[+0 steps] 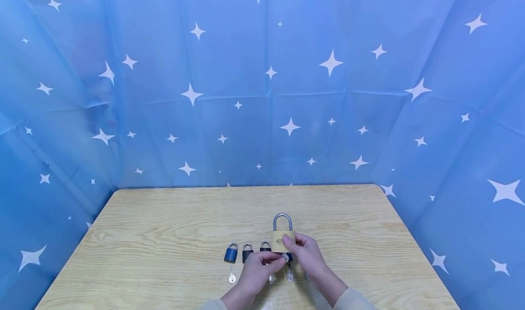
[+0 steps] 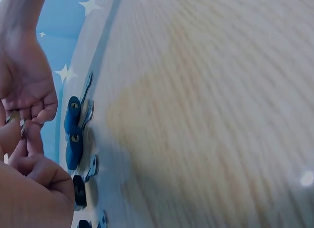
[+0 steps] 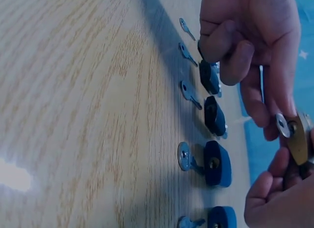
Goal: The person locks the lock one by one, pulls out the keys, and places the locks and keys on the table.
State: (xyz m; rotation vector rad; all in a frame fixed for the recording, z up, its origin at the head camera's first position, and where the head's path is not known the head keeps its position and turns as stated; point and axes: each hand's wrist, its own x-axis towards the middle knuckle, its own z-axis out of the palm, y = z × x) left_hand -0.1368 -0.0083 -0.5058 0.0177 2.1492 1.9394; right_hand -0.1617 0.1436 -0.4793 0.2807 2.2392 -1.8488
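Note:
In the head view, my right hand (image 1: 309,257) holds a large brass padlock (image 1: 276,242) upright above the table, thumb across its front. Its steel shackle points up. My left hand (image 1: 257,270) is just below, thumb and fingers pinching a small silver key (image 1: 285,258). The right wrist view shows the key's round head (image 3: 282,125) close by the padlock's underside (image 3: 297,142), next to the keyhole; whether its blade is inside I cannot tell. Both hands nearly meet in the left wrist view, where fingers mostly hide the padlock.
On the wooden table (image 1: 164,237) stands a row of smaller padlocks, among them a blue one (image 1: 230,254) and a black one (image 1: 247,252). Loose keys lie before them, including one at the left end (image 1: 232,276). A blue star-patterned curtain (image 1: 229,73) surrounds the table.

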